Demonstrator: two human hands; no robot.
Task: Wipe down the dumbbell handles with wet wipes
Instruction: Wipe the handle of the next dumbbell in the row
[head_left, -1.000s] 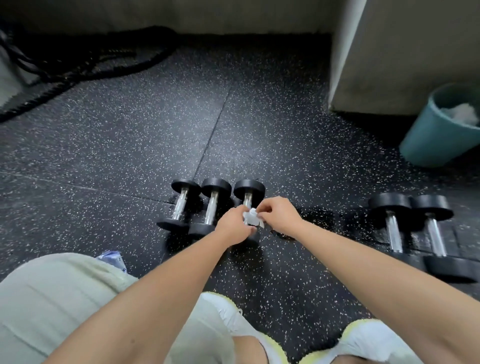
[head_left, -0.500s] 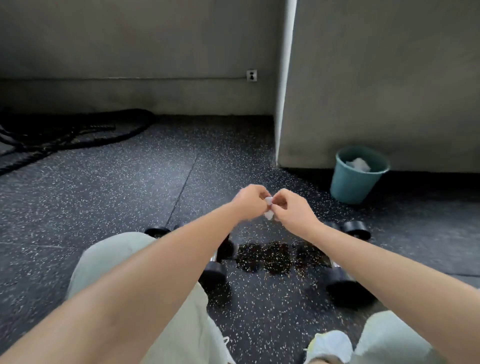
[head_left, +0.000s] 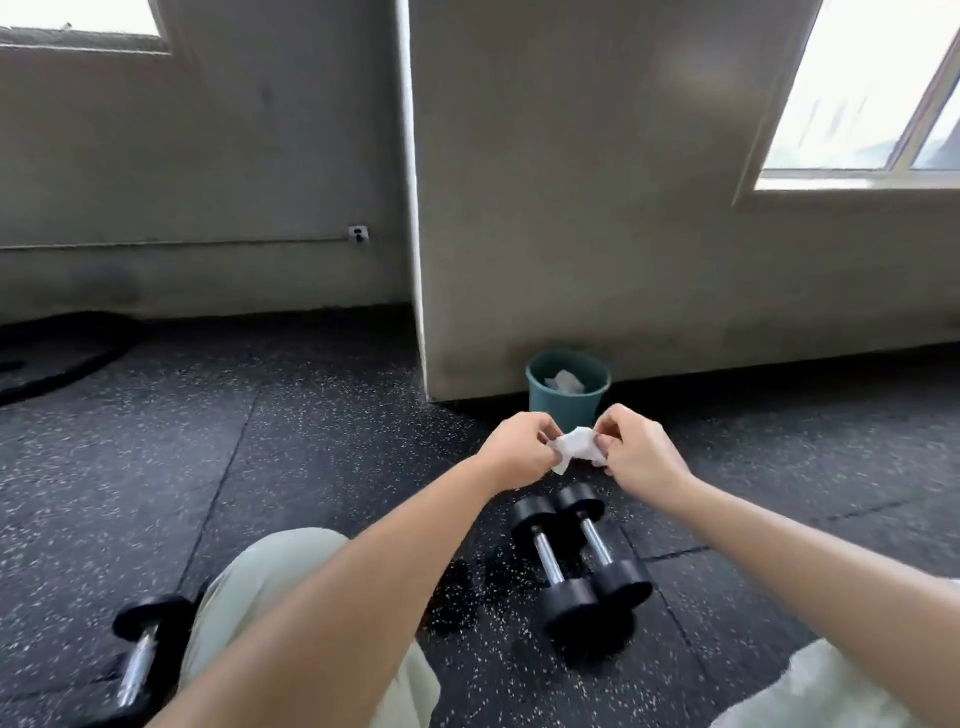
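Both hands have come up off the dumbbells since a second ago, and the view has swung up with them, so the windows now show. Left hand (head_left: 519, 451) and right hand (head_left: 638, 453) each pinch an end of the crumpled wipe (head_left: 577, 446), fingers curled tight on it. They hold it in the air between them, in front of the bin (head_left: 566, 411). Two dumbbells (head_left: 576, 564) lie side by side on the floor below the hands, touching, their handles (head_left: 548, 557) bare. One more dumbbell (head_left: 139, 656) lies by the left knee, partly hidden.

Risks, as I judge them: pulled from both ends, a damp wipe this bunched could tear. It could also slip out of one pinch and drop on the floor (then it might smear dirt on the steel). If it is spent and meant for the bin, a toss could fall short, since the bin stands beyond the dumbbells. If it goes back to a handle, the round ends may roll under a one-handed rub.

Floor (head_left: 311, 441) is black speckled rubber in tiles, with a darker, wet-looking patch (head_left: 465, 590) just left of the pair. Grey walls (head_left: 571, 234) meet at a corner beside the bin, which holds white scraps. Also in view are a socket (head_left: 358, 234), a window (head_left: 872, 88) at right and a rope (head_left: 52, 364) far left.
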